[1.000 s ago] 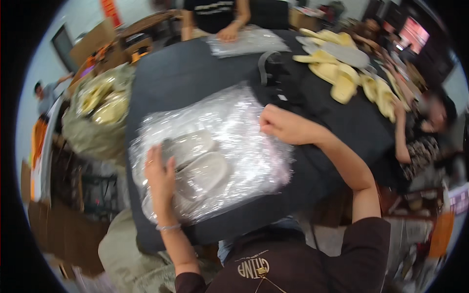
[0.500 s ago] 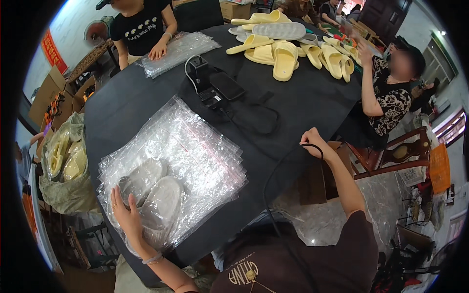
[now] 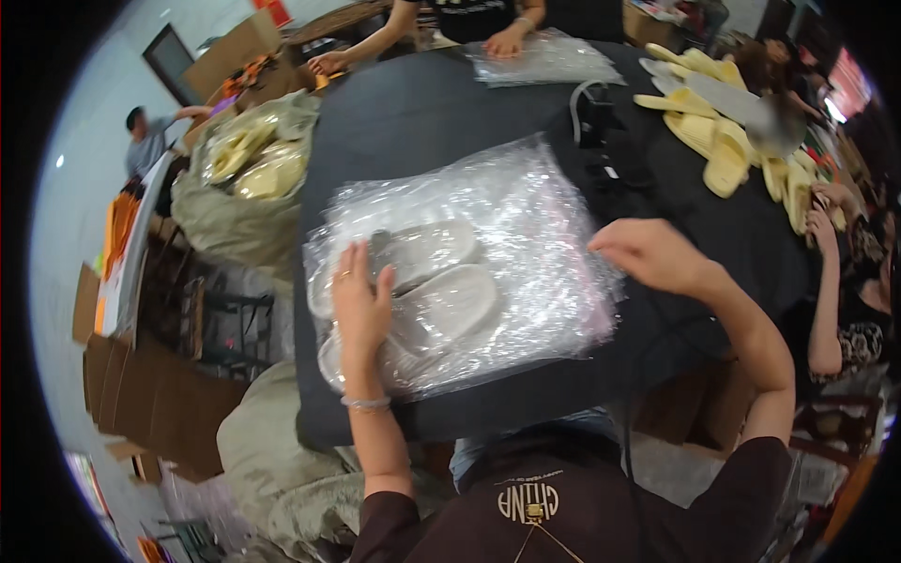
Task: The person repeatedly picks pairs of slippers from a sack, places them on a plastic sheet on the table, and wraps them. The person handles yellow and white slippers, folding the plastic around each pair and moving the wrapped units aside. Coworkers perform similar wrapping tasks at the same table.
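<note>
A: Head view, listing from the left edge. What stands first?

B: Item one: a person in a grey top (image 3: 148,141) far off at the left, beside a stack of flat orange and white sheets (image 3: 120,246). Item two: a large olive sack (image 3: 246,192), open at the top, with pale yellow slippers showing inside. It sits just beside the left edge of the desk (image 3: 422,103), which has a dark cover.

A: And the left hand?

B: Left hand (image 3: 361,298), fingers spread and flat, palm down. It presses on a clear plastic bag (image 3: 469,258) that holds a pair of white slippers (image 3: 427,291). A thin bracelet (image 3: 366,403) is on that wrist. The bag lies at the near edge of the desk, in front of the person, on top of a wider stack of crinkled clear bags.

A: The right hand?

B: Right hand (image 3: 648,251), fingers loosely curled, open, resting at the right edge of the plastic stack and touching it. It grips nothing that I can make out.

A: Further back and to the right?

B: A black device with cables (image 3: 610,141) behind the stack, centre right. At the far edge, another person's hands (image 3: 507,42) rest on a second pile of clear bags (image 3: 544,61). To the right, a row of yellow slippers (image 3: 727,155) runs along the desk. At the right rim, a seated person's arm (image 3: 831,281) leans on the desk edge.
</note>
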A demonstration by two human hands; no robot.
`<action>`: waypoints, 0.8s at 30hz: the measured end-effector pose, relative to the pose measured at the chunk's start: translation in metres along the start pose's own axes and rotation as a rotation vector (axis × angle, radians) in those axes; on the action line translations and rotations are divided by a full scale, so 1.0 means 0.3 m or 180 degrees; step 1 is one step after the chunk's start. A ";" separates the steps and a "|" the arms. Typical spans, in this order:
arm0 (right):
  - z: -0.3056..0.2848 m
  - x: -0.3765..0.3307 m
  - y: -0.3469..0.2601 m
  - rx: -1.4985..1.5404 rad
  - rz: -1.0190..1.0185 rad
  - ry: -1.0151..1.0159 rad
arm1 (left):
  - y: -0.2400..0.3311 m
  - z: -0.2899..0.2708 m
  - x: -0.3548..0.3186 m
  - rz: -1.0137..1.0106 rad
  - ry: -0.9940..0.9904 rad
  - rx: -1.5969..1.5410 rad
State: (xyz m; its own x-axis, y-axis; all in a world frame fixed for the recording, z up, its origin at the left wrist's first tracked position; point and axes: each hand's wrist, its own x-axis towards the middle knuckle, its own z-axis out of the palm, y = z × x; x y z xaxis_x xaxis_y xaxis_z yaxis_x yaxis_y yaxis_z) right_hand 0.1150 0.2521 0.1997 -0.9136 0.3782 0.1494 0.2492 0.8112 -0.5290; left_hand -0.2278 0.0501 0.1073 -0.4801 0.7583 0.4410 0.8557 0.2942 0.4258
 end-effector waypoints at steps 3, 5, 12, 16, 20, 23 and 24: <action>0.226 0.180 0.027 -0.0879 -0.1152 -0.0517 | -0.015 -0.004 -0.008 -0.0043 0.0046 -0.0062; 0.339 0.286 0.020 -0.1034 -0.1670 -0.0738 | -0.035 -0.004 -0.018 -0.0112 0.0133 -0.0189; 0.582 0.509 -0.146 -0.0761 -0.1777 -0.0479 | -0.069 -0.046 -0.006 -0.1250 0.0823 -0.2833; 0.633 0.601 -0.327 -0.0737 -0.1038 -0.1038 | -0.091 -0.036 -0.023 -0.1204 0.0805 -0.2652; 0.596 0.643 -0.354 -0.0191 -0.0981 -0.0796 | 0.021 -0.147 -0.014 -0.0918 0.1400 -0.2815; 0.497 0.593 -0.342 -0.0773 -0.1741 -0.0001 | 0.014 -0.208 -0.045 -0.0680 0.1898 -0.2820; 0.479 0.575 -0.320 -0.0928 -0.1774 0.0273 | 0.008 -0.214 -0.056 -0.0601 0.2012 -0.2763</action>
State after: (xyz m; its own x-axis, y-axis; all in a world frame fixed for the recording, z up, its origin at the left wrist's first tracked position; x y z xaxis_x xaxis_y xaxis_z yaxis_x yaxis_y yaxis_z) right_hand -0.1127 0.1753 0.1562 -0.9055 -0.1113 0.4095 -0.1680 0.9802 -0.1049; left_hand -0.2300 0.0007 0.1516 -0.8144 0.2350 0.5306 0.4488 -0.3248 0.8326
